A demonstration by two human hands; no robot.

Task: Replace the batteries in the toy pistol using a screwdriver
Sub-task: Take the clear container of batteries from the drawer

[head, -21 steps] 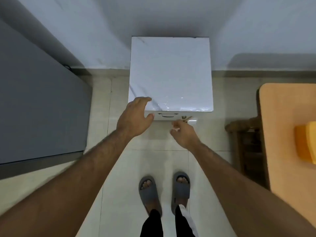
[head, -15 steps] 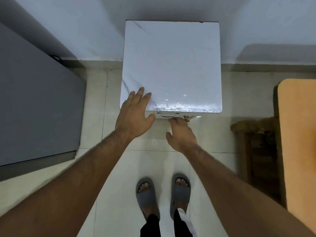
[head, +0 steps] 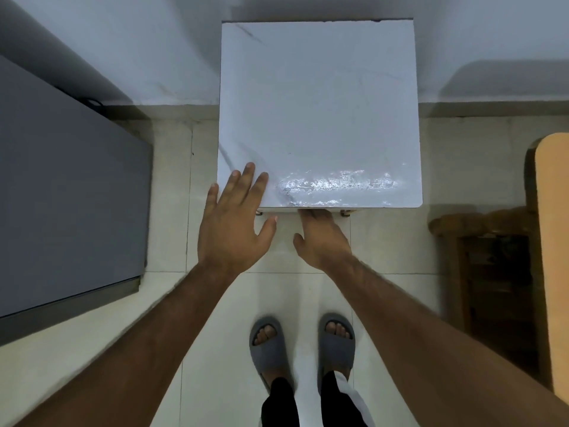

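Head view: left of both hands lies a grey slab (head: 61,192). The left hand (head: 234,217), fingers spread, rests on the white cabinet (head: 320,112) corner. Beside it, the right hand (head: 323,238) reaches under the front edge; its grip cannot be told. No toy pistol shows.

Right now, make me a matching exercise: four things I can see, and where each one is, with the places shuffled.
Things:
1. left hand
2. right hand
3. slippers
4. white cabinet

Places:
A. on the floor tiles
B. against the wall
C. fingers spread on the cabinet's near left corner
D. fingers tucked under the cabinet's front edge

Pairs: 1-C, 2-D, 3-A, 4-B
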